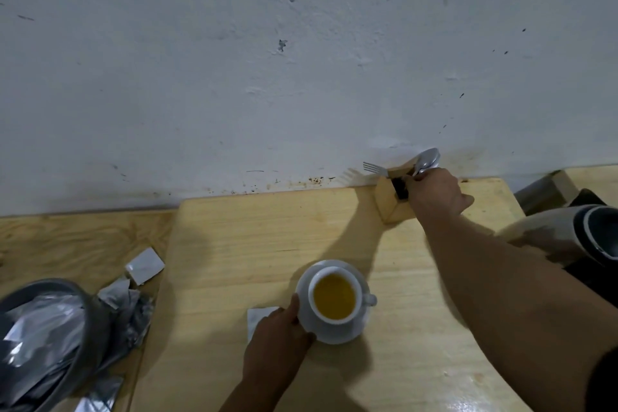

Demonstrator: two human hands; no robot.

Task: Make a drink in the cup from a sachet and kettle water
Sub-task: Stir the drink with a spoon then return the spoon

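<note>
Cup (335, 298) of yellow drink sits on saucer (337, 333), mid table (234, 244). Left hand (279, 333) grips the saucer's left rim, over a white sachet (259, 318). Right hand (436, 192) reaches to the wooden holder (389, 202) by the wall, fingers closed on a spoon (427, 160); fork (374, 168) sticks out beside it. Kettle (588, 234) at right edge.
</note>
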